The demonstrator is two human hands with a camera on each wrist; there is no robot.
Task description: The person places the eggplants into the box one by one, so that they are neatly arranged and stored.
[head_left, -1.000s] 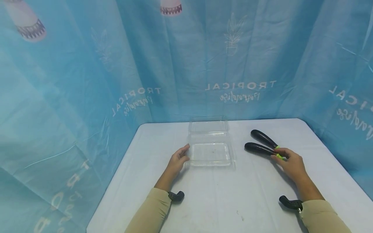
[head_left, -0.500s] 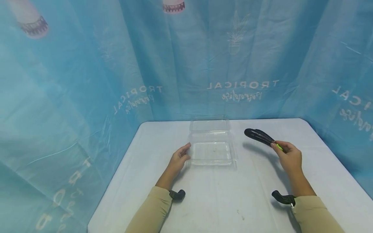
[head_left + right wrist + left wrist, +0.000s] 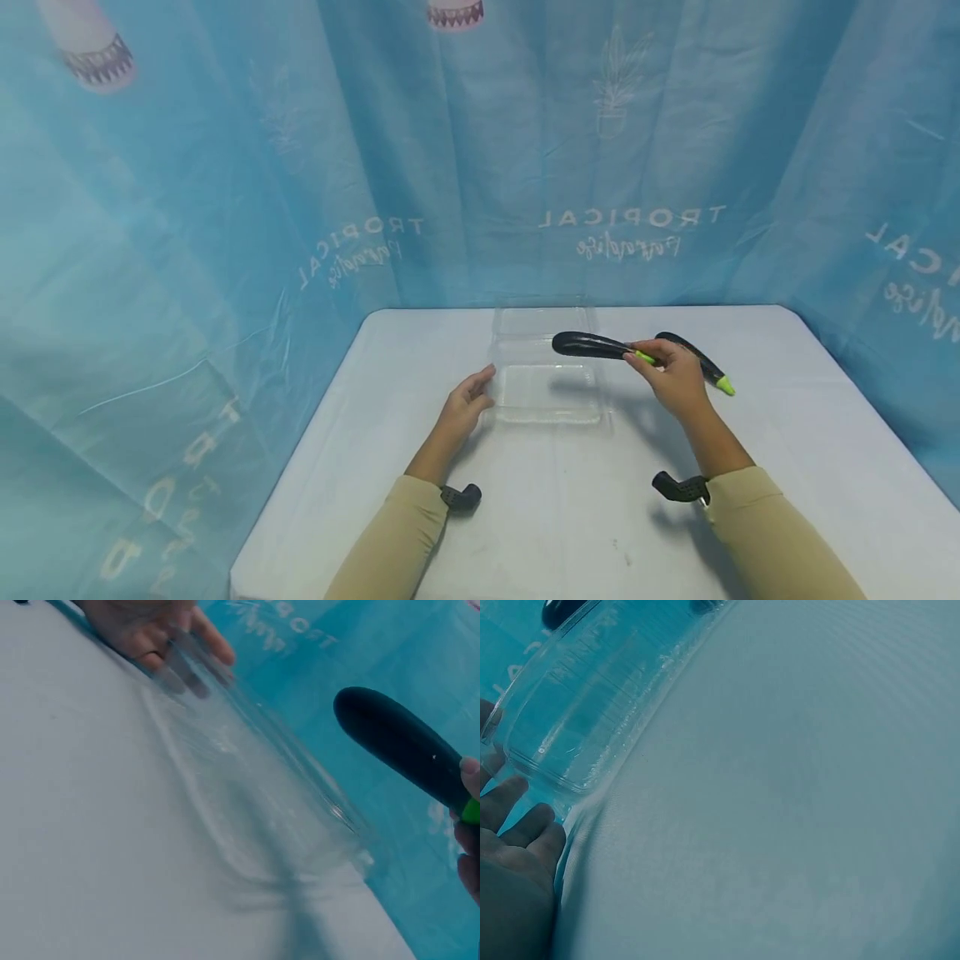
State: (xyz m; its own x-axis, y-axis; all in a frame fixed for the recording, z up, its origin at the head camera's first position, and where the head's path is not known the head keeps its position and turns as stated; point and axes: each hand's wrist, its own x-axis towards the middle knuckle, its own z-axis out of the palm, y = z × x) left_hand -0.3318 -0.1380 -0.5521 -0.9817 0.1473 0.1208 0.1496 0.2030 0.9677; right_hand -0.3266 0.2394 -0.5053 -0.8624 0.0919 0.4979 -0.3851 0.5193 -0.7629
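Observation:
My right hand (image 3: 677,379) pinches a black eggplant (image 3: 588,345) by its green stem end, holding it raised over the right part of a clear plastic container (image 3: 551,416). The container stands with its lid (image 3: 542,322) folded back behind it. At its left side rests my left hand (image 3: 461,410), fingers extended along the wall. In the left wrist view, the fingers (image 3: 532,825) lie near the container's end. A second eggplant (image 3: 711,368) lies on the table behind my right hand, partly covered by it. The right wrist view shows the held eggplant's (image 3: 401,742) rounded end pointing toward the container.
A white cloth covers the table (image 3: 562,517). Blue printed curtains (image 3: 480,167) enclose its back and sides. A black wrist device (image 3: 461,498) sits on the left wrist, and a similar black device (image 3: 678,487) on the right.
My right hand has lifted one eggplant from beside the other and carried it left to above the container. The left hand has stayed at the container's side.

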